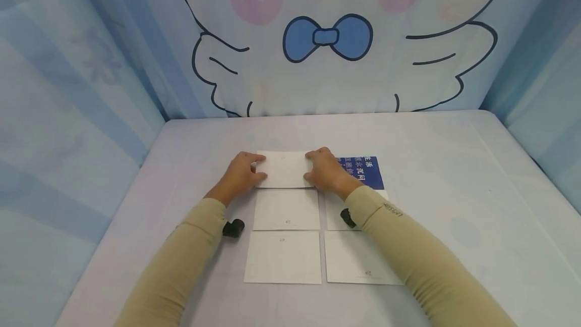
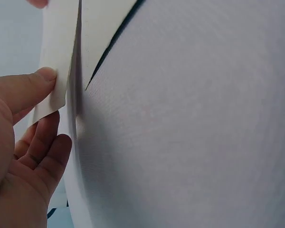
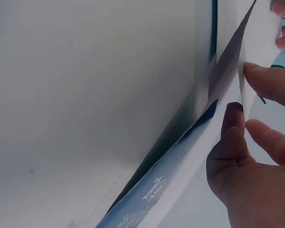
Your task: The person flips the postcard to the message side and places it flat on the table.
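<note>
Both hands hold a white card (image 1: 285,169) at the far end of the left column of cards. My left hand (image 1: 240,173) pinches its left edge, and in the left wrist view the thumb (image 2: 31,88) lies on one face with fingers behind the other. The right hand (image 1: 329,171) grips the opposite edge between thumb and fingers. In the right wrist view, the card (image 3: 261,42) stands off the surface at this edge. Beside the right hand lies a blue card (image 1: 369,173) with white printed characters, partly covered by that hand.
Nearer on the table (image 1: 454,266) lie several white cards in two columns: a middle left card (image 1: 286,208), a near left card (image 1: 282,259), a middle right card (image 1: 334,213) and a near right card (image 1: 349,259). The right forearm overlaps the right column. A patterned curtain (image 1: 327,85) hangs behind.
</note>
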`<action>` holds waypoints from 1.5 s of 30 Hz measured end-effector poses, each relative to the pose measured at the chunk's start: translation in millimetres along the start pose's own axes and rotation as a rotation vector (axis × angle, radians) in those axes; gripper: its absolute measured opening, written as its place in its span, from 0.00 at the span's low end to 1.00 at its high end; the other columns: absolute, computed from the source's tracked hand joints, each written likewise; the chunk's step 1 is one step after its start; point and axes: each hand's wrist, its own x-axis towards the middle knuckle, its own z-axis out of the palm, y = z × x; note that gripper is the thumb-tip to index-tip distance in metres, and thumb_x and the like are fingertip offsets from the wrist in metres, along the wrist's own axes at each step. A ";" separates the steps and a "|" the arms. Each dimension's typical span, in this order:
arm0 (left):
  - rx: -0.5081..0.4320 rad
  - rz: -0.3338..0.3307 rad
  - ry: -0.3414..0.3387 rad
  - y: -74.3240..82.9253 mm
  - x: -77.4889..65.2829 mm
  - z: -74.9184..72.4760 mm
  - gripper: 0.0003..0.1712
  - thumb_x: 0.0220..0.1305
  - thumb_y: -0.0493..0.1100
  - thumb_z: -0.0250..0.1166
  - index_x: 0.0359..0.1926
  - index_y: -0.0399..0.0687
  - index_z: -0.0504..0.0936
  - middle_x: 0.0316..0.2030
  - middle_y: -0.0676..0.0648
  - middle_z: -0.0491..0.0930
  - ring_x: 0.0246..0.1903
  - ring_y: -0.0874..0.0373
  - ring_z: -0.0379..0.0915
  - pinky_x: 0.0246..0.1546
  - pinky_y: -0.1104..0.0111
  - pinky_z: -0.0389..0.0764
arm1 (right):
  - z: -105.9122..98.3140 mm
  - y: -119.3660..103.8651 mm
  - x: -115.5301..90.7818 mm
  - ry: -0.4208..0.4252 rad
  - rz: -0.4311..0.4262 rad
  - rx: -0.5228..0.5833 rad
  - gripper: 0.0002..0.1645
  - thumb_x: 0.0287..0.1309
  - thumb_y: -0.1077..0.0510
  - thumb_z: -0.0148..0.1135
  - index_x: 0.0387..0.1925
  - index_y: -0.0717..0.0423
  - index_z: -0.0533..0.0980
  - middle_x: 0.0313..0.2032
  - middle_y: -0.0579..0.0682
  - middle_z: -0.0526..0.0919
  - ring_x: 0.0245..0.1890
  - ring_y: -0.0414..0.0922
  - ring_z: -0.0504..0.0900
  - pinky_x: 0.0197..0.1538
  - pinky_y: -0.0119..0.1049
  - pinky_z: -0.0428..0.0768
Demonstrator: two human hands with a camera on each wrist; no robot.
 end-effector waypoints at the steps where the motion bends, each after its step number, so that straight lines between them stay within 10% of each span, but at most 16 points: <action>1: 0.007 -0.003 -0.005 -0.4 0.4 0.8 0.31 0.64 0.40 0.70 0.67 0.43 0.74 0.58 0.38 0.68 0.45 0.49 0.70 0.44 0.63 0.76 | 0.6 -0.2 -0.3 -0.008 0.005 0.001 0.37 0.61 0.62 0.65 0.70 0.65 0.65 0.66 0.65 0.63 0.67 0.60 0.66 0.69 0.50 0.65; 17: 0.162 0.041 -0.060 1.6 -1.6 4.1 0.31 0.66 0.42 0.69 0.67 0.40 0.73 0.56 0.37 0.70 0.47 0.48 0.68 0.51 0.59 0.72 | 3.1 -0.1 -0.8 -0.068 -0.002 -0.120 0.38 0.61 0.65 0.63 0.71 0.66 0.63 0.68 0.67 0.61 0.67 0.61 0.66 0.69 0.50 0.64; 30: 0.122 0.024 -0.091 -2.5 2.8 1.0 0.30 0.65 0.43 0.70 0.66 0.42 0.74 0.67 0.35 0.64 0.67 0.42 0.60 0.68 0.54 0.61 | 1.8 2.2 2.5 -0.060 -0.018 -0.179 0.38 0.61 0.60 0.67 0.71 0.62 0.65 0.69 0.64 0.63 0.68 0.60 0.64 0.70 0.50 0.63; 45: 0.136 0.018 -0.078 -3.3 4.9 4.0 0.30 0.65 0.44 0.69 0.67 0.46 0.74 0.66 0.43 0.71 0.66 0.44 0.60 0.66 0.49 0.61 | -2.2 6.9 4.3 -0.112 -0.098 -0.224 0.35 0.64 0.57 0.65 0.70 0.62 0.67 0.67 0.60 0.70 0.69 0.60 0.64 0.71 0.50 0.59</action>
